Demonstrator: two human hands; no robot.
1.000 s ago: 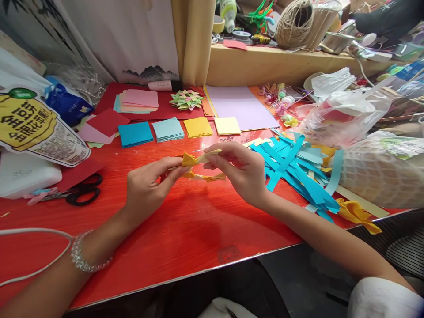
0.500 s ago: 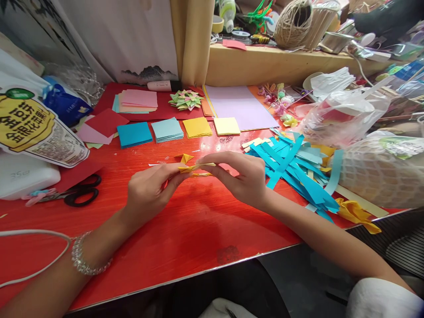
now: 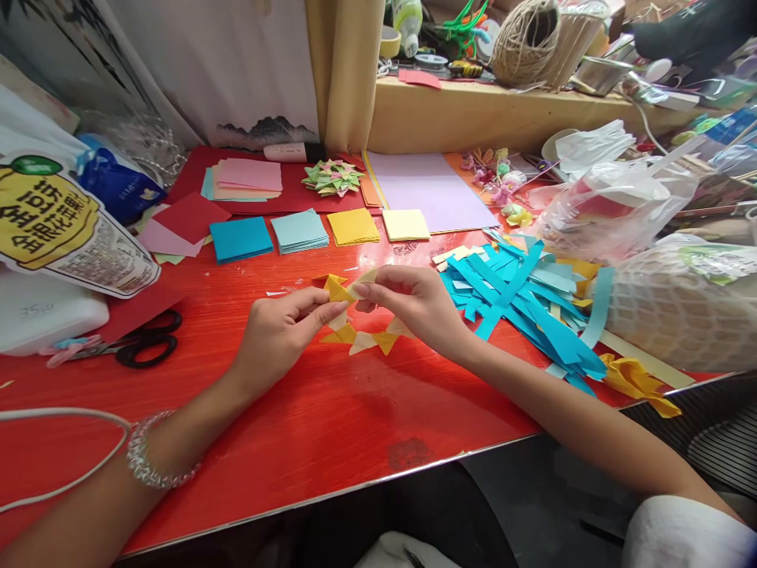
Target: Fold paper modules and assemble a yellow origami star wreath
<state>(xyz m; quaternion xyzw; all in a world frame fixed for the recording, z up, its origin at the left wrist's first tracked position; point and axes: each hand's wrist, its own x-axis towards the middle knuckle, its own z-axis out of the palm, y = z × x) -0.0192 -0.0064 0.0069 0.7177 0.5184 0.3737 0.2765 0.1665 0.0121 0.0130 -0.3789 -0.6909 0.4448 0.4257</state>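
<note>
Between my two hands hangs a chain of folded paper pieces [image 3: 385,342], yellow and cream by turns, over the red table [image 3: 307,442]. My left hand [image 3: 281,331] pinches a yellow folded piece at its left end between thumb and finger. The fingertips of my right hand [image 3: 414,300] close on a cream folded piece [image 3: 365,278] that meets the yellow one. A part of the chain is hidden behind my right hand. Just behind my left fingertips, a small yellow folded paper [image 3: 334,279] shows; whether it is joined to the chain I cannot tell.
Stacks of blue [image 3: 241,239], light blue [image 3: 300,231], yellow [image 3: 353,227] and cream paper [image 3: 406,225] line the back. A green folded-paper ring [image 3: 332,178] lies behind them. Blue paper strips [image 3: 514,292] heap up at right. Black-handled scissors [image 3: 147,349] lie at left.
The pieces in my fingers have tilted, so the chain of yellow and cream points now shows below my hands. My right hand has shifted slightly and its fingers have curled in.
</note>
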